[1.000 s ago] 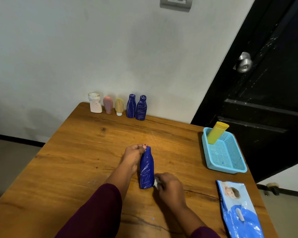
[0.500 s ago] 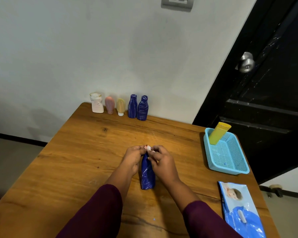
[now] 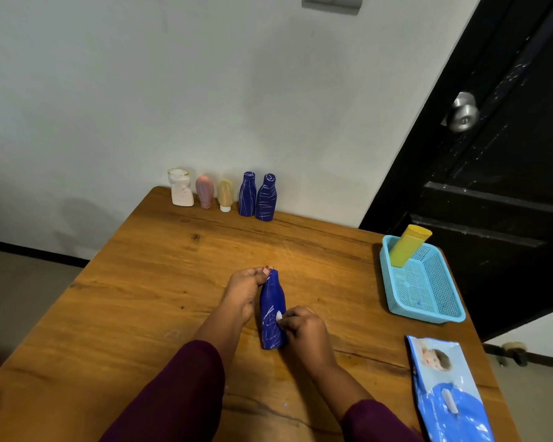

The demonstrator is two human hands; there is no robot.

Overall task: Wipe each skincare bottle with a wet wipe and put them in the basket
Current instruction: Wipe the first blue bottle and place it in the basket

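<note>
single wide-angle view taken from the head, aimed forward and down over a wooden table point(image 3: 141, 298), near edge cut off at the bottom, left hand point(image 3: 243, 291) and right hand point(image 3: 304, 330) framed close at lower centre, wall point(image 3: 141, 90) and dark door point(image 3: 508, 186) seen beyond

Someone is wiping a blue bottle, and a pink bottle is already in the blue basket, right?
Not quite. A yellow bottle is in the basket, not a pink one; the pink bottle stands by the wall. The head view shows it. The right hand rubs a wipe on the blue bottle.
</note>
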